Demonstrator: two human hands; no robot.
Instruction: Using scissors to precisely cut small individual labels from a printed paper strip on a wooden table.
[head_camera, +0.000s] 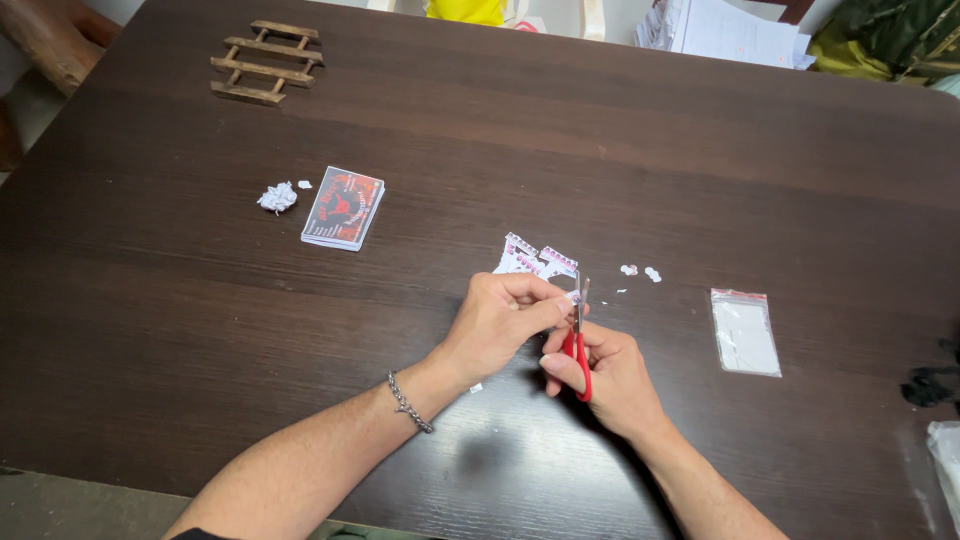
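**Hands cutting small paper piece with red scissors**

Right hand (612, 375) grips red-handled scissors (579, 345), blades pointing up and away. Left hand (500, 318), chain bracelet (409, 402) on wrist, pinches a small paper piece (571, 297) at the blades. Cut printed sheet (530, 258) lies just beyond the hands on the dark wooden table (180, 320). Tiny scraps (641, 271) to the right, clear zip bag (745, 332) further right. Card stack (343, 207) and crumpled paper (278, 197) to the left, wooden trivet (266, 62) at far left edge.
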